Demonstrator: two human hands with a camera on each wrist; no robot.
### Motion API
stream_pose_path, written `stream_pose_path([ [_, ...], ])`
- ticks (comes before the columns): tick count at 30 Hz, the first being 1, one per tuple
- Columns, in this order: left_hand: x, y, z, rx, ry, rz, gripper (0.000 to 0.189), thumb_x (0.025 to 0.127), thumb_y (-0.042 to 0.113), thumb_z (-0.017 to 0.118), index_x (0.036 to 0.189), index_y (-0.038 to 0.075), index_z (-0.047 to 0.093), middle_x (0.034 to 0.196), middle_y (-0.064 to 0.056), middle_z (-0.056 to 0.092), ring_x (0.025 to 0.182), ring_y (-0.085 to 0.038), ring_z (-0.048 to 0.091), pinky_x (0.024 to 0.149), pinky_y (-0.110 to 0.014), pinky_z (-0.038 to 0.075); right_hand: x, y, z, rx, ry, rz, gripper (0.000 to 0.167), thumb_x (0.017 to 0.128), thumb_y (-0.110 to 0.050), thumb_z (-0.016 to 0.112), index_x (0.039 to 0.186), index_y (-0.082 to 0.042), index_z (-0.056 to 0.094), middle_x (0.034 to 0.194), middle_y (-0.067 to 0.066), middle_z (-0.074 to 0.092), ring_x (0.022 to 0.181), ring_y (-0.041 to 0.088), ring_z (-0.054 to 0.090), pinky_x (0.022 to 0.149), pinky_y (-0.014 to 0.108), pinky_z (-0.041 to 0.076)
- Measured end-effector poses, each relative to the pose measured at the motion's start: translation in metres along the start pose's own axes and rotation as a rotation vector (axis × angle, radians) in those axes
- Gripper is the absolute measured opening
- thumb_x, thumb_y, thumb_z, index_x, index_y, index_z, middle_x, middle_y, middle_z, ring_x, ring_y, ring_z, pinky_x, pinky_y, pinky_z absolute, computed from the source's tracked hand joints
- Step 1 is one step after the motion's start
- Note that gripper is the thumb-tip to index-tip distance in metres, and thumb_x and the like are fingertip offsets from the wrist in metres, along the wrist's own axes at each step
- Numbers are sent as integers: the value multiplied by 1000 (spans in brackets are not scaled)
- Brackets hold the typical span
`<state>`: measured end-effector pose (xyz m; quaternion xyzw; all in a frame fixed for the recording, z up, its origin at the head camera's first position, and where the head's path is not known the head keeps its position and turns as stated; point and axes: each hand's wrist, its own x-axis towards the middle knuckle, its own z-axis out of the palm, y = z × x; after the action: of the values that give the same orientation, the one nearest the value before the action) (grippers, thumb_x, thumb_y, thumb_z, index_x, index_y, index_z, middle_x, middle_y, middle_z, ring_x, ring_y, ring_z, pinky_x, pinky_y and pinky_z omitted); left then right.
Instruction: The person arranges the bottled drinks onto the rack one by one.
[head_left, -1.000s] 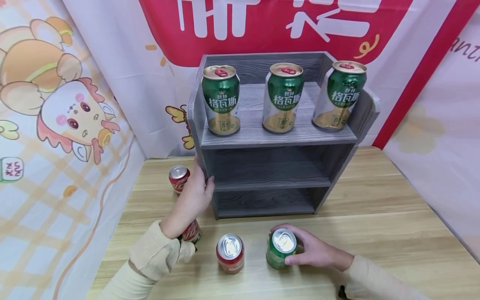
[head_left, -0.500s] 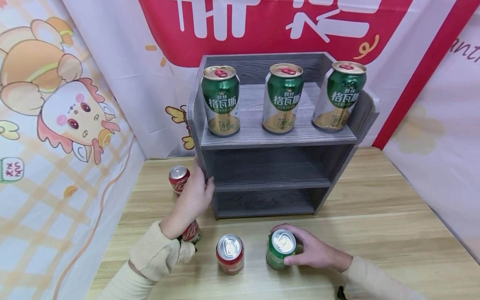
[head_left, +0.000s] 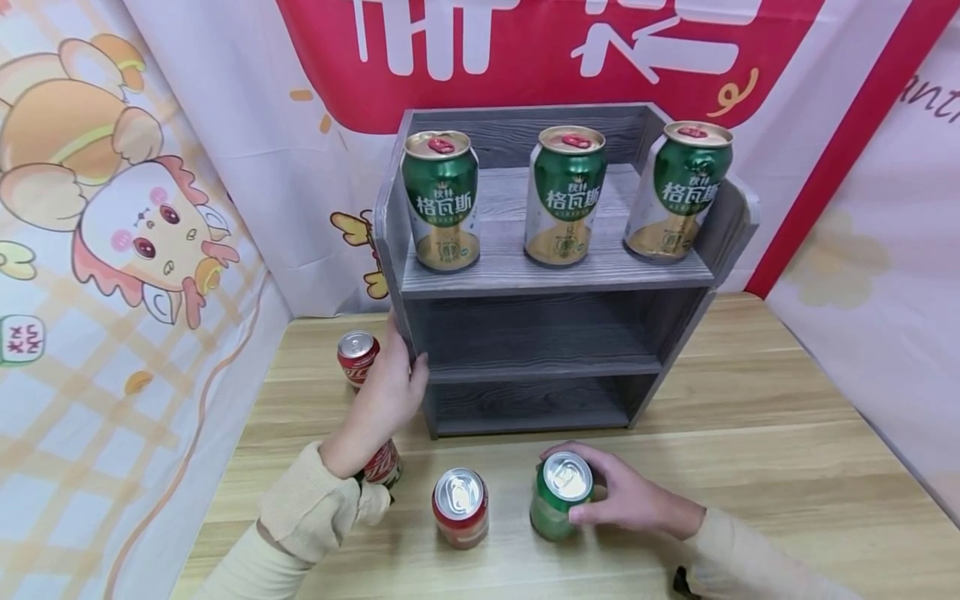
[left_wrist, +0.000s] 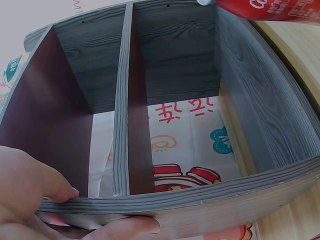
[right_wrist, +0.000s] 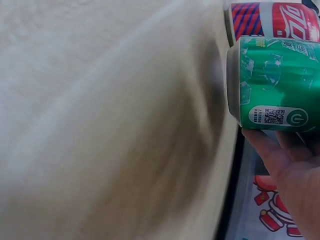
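My left hand (head_left: 385, 379) grips the left side panel of a grey wood-grain shelf (head_left: 540, 287). In the left wrist view, the thumb (left_wrist: 60, 189) lies inside the panel's edge and the fingers wrap its outer side. My right hand (head_left: 626, 496) holds a green soda can (head_left: 553, 510) from its right side, close over the table in front of the shelf. The right wrist view shows that can (right_wrist: 280, 82) with its printed code, overlapping a red can (right_wrist: 295, 21). Left of the green can stands a red can (head_left: 461, 517) with a silver lid.
Three green-and-gold cans, left (head_left: 442, 200), middle (head_left: 567, 196) and right (head_left: 681, 190), stand on the top shelf. Two more red cans, one farther back (head_left: 357, 354) and one nearer (head_left: 384, 467), are partly hidden by my left arm. Printed cloth (head_left: 315, 208) encloses the wooden table (head_left: 780, 433).
The green can and my right hand have shifted slightly toward the shelf, and the can leans a little more. My left hand, the shelf and the other cans stay in place.
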<state>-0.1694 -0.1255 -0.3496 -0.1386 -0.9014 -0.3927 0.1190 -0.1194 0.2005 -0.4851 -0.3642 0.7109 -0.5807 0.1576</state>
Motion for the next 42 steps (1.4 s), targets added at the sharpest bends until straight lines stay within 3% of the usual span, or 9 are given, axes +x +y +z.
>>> stream_pose_path([
  [7, 0, -1, 0, -12, 19, 37, 77, 94, -2, 51, 155, 3, 4, 145, -32, 42, 129, -43, 50, 104, -55, 45, 9, -16, -13, -29, 11, -50, 68, 80, -3, 76, 141, -8, 47, 134, 17, 58, 124, 14, 56, 105, 28, 45],
  [13, 0, -1, 0, -11, 7, 19, 77, 95, -1, 51, 155, 4, 2, 146, -31, 41, 129, -42, 50, 104, -54, 45, 20, -34, -27, -70, -1, -135, 67, 80, -9, 77, 140, -6, 48, 135, 14, 59, 124, 18, 57, 106, 31, 44],
  [21, 0, 0, 0, -3, -2, 13, 77, 96, 1, 51, 155, 3, 1, 145, -32, 42, 127, -42, 52, 102, -55, 47, 32, -53, -44, -26, -27, -180, 62, 84, -12, 75, 139, -2, 47, 134, 6, 61, 123, 15, 58, 103, 29, 48],
  [30, 1, 0, 0, 3, 1, 12, 78, 96, 1, 51, 155, 3, 1, 145, -32, 43, 126, -42, 53, 102, -55, 47, 39, -62, -51, 7, -28, -195, 67, 81, -6, 75, 139, 0, 42, 132, 21, 59, 123, 18, 59, 98, 30, 52],
  [36, 1, -1, 0, -4, 1, 17, 77, 95, 0, 51, 155, 3, 2, 146, -31, 41, 128, -41, 51, 103, -54, 46, 44, -65, -54, 19, -11, -233, 58, 80, -5, 75, 129, 1, 45, 129, 16, 63, 120, 22, 61, 97, 32, 52],
  [42, 1, -1, 1, 2, 6, 19, 78, 95, 0, 51, 155, 3, 1, 146, -31, 42, 126, -42, 53, 101, -54, 47, 51, -72, -56, 57, -9, -287, 57, 84, -13, 75, 130, 5, 46, 128, 17, 63, 121, 24, 61, 99, 31, 50],
])
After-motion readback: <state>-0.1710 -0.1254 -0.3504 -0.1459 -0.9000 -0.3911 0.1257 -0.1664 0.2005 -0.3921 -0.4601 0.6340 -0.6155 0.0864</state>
